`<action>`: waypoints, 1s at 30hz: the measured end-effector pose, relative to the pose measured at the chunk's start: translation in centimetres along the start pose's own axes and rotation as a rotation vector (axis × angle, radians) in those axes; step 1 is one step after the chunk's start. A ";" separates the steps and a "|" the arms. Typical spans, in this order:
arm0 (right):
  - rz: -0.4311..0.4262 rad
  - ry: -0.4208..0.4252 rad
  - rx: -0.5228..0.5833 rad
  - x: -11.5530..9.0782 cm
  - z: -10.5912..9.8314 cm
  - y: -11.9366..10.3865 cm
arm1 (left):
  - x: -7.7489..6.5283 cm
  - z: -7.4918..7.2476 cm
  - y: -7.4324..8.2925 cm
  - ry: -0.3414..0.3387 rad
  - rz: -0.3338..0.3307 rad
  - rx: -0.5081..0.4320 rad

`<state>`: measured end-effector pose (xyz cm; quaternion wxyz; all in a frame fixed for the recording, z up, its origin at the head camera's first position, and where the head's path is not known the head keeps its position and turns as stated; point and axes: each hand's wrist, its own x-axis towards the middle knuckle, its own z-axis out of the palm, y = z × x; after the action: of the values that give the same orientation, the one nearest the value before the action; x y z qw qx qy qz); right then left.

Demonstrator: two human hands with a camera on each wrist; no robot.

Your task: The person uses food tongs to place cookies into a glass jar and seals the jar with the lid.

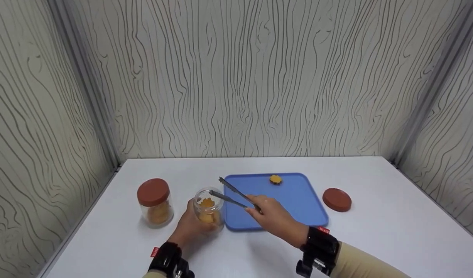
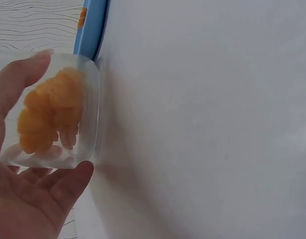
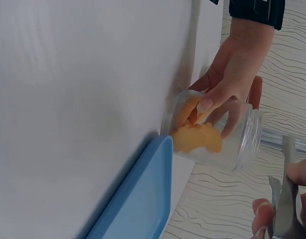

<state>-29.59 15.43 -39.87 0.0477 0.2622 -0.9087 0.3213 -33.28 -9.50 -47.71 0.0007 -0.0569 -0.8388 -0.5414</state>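
Observation:
My left hand [image 1: 194, 222] grips a clear open jar [image 3: 234, 149] around its side, thumb and fingers wrapped on the wall. Several orange-yellow flower-shaped pieces [image 2: 53, 107] lie inside the jar, toward its bottom. In my right hand [image 1: 275, 216] is a pair of metal tongs [image 1: 234, 189], held with the arms spread apart. The tong tips hover over and beside the jar's mouth with nothing between them. One yellow scalloped piece [image 1: 276, 179] lies near the back edge of the blue tray [image 1: 298, 200], right of the jar.
A second jar [image 1: 158, 208] with a reddish-brown lid [image 1: 153, 192] stands at the left, with similar yellow pieces inside. Another reddish-brown lid [image 1: 337, 199] lies right of the tray. Wood-grain panels [image 1: 240, 77] enclose the white table [image 1: 109, 239] at the back and sides.

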 end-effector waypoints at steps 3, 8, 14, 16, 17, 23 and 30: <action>-0.002 0.028 0.005 -0.3 -0.3 0.9 | 0.0 -0.1 0.1 0.001 -0.013 0.004; 0.009 0.086 -0.011 -1.0 -0.9 2.9 | -0.1 -0.2 0.0 0.001 -0.001 0.004; 0.076 0.158 -0.049 -1.7 -1.5 6.0 | 0.0 -0.2 0.0 -0.001 -0.008 0.015; 0.111 0.169 -0.057 -1.9 -1.7 6.8 | 0.0 -0.2 0.1 -0.001 -0.012 0.015; 0.128 0.174 -0.060 -2.0 -1.8 7.2 | 0.0 -0.2 0.1 0.000 -0.013 0.016; 0.210 0.207 -0.058 -2.3 -2.2 8.7 | 0.0 -0.2 0.1 0.007 -0.021 0.021; 0.263 0.215 -0.070 -2.7 -2.6 10.1 | -0.1 0.0 0.3 0.000 -0.014 0.011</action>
<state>-32.60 24.90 -44.14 0.1111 0.1033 -0.9355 0.3190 -33.20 -9.43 -47.47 -0.0027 -0.0511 -0.8423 -0.5366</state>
